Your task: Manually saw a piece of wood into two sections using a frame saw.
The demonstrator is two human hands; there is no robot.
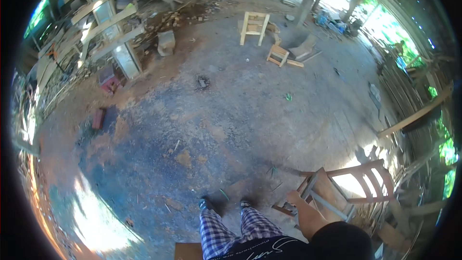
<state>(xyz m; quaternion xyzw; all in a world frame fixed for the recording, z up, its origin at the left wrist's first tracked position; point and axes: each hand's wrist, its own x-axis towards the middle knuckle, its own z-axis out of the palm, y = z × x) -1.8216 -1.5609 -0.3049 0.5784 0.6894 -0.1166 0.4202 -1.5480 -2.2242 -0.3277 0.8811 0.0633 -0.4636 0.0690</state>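
My right hand (294, 197) reaches out at the lower right, its fingers closed at the near-left edge of a brown wooden chair (337, 191). The chair's slatted backrest (371, 183) points to the right, and its frame looks tilted. A pale grey strip runs along the frame beside my wrist. The small size and blur hide exactly where my fingers meet the wood. My left hand is outside the picture.
Ahead stand a pale unfinished chair frame (253, 28) and a low wooden stool (277, 55). At the left are a reddish block (99, 118), a pink-red box (109, 80) and plank racks (108, 29). Wooden poles (416, 110) lean at the right. A brown box (187, 251) sits beside my legs.
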